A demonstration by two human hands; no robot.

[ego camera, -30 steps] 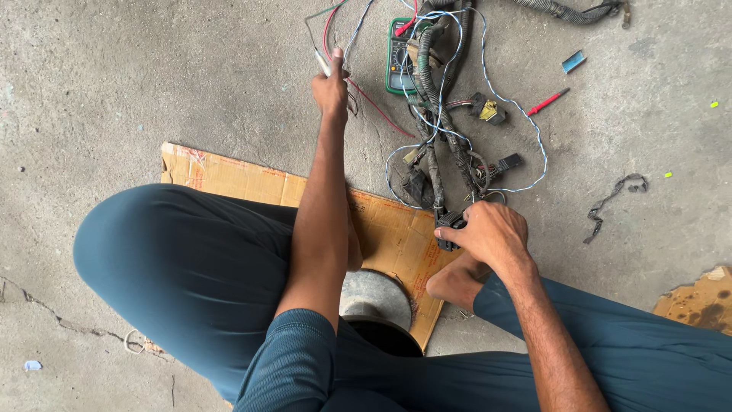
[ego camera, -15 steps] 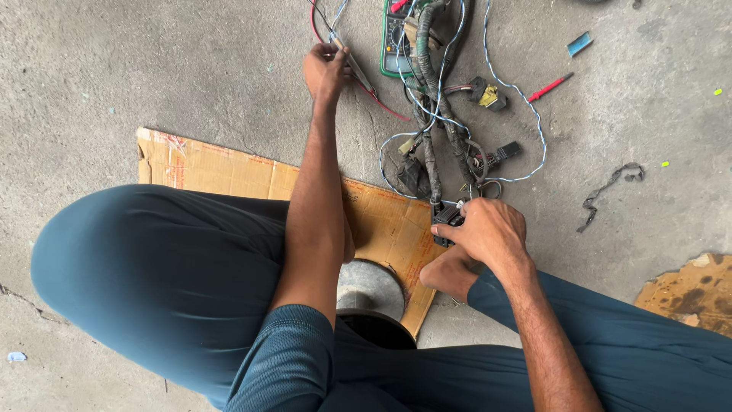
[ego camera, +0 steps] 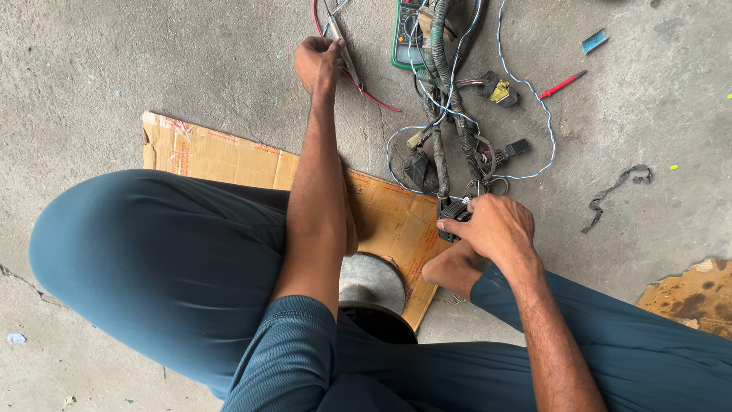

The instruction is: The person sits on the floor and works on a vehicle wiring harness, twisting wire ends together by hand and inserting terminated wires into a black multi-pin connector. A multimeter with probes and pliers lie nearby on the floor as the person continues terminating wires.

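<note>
Since the last frame my left hand [ego camera: 319, 62] has pulled back a bit from the green multimeter [ego camera: 406, 34], fingers wrapped around a thin probe [ego camera: 341, 46] with its red lead [ego camera: 374, 98] trailing across the concrete. Right hand [ego camera: 494, 227] hasn't budged, pinching the black connector [ego camera: 455, 214] at the near end of the wiring harness [ego camera: 450, 114], just beside my foot. Looks like I'm bringing probe toward connector. Flattened brown cardboard [ego camera: 206, 152] lies under my legs, printing too small to make out.
</note>
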